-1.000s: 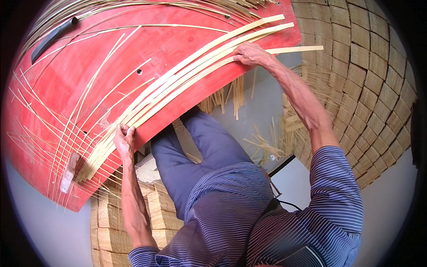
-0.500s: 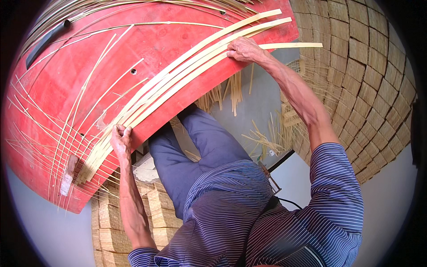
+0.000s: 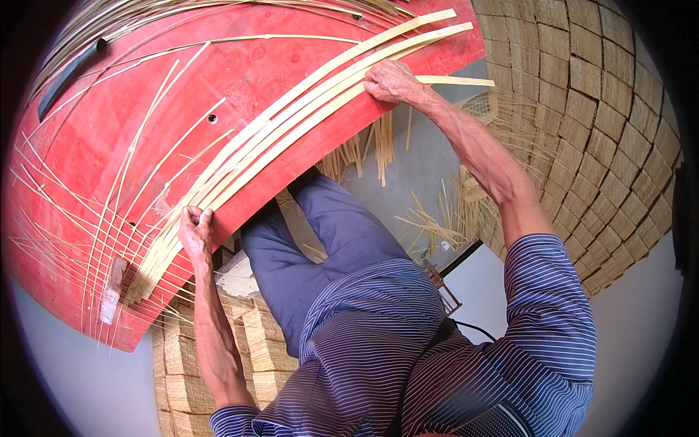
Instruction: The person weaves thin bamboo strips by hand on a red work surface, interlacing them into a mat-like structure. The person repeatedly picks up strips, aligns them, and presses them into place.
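Several flat, pale bamboo strips point(image 3: 306, 95) run side by side in a long curve across a red board point(image 3: 291, 58). At the lower left they pass through thin crosswise bamboo splints point(image 3: 109, 218), forming a small woven patch. My left hand point(image 3: 195, 231) pinches the nearest strip close to that patch, thumb and fingers together at the board's edge. Far along the same strip, my right hand point(image 3: 393, 81) is closed around it near the right corner. The strip's free end point(image 3: 459, 81) sticks out past that hand, beyond the board.
A wooden block point(image 3: 113, 291) rests on the splints at lower left. A black tube point(image 3: 71, 80) lies at upper left near a long bundle of splints point(image 3: 167, 18). Cut strips point(image 3: 444, 218) are scattered on the floor. Stacked woven pieces point(image 3: 582, 131) fill the right side.
My right hand has moved slightly left, and the strip's free end has slid left with it, reaching less far past the board. My left hand stays nearly in place, still pinching.
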### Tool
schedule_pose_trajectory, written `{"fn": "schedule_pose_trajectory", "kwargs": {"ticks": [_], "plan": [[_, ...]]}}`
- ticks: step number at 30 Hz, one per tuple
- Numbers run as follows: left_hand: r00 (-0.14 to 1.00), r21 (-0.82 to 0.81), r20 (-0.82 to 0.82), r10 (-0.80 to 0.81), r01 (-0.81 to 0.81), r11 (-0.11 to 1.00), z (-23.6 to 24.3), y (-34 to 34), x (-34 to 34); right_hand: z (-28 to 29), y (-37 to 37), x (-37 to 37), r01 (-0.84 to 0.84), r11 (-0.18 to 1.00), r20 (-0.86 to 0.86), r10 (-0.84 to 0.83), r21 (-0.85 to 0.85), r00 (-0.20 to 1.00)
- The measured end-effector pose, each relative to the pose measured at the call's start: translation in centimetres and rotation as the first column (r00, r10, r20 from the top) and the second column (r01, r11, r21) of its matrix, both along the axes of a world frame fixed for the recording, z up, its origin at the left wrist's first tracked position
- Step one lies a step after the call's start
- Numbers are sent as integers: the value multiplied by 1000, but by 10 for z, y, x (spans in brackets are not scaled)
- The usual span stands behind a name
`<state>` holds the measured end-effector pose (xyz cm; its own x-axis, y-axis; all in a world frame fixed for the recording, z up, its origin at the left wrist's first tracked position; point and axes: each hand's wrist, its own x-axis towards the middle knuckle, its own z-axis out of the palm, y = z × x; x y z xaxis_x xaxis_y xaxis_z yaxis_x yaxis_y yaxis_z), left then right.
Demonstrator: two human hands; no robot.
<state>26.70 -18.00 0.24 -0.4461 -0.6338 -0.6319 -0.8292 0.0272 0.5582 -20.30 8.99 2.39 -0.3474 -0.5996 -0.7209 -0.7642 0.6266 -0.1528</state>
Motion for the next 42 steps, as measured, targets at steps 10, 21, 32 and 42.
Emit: {"fn": "schedule_pose_trajectory", "kwargs": {"ticks": [10, 21, 32, 42], "plan": [[999, 21, -14, 31, -31, 999, 0, 1, -2, -2, 8, -9, 25, 999, 106, -21, -37, 994], [999, 35, -17, 45, -44, 998, 1, 1, -2, -1, 7, -11, 5, 1000, 120, -2, -27, 993], [1000, 20, -19, 10, -10, 1000, 6, 0, -5, 2, 6, -7, 25, 999, 98, -21, -37, 995], [1000, -29, -25, -8, 7, 1000, -6, 1, 3, -3, 6, 29, 164, 978, -137, -182, -132, 974]]}}
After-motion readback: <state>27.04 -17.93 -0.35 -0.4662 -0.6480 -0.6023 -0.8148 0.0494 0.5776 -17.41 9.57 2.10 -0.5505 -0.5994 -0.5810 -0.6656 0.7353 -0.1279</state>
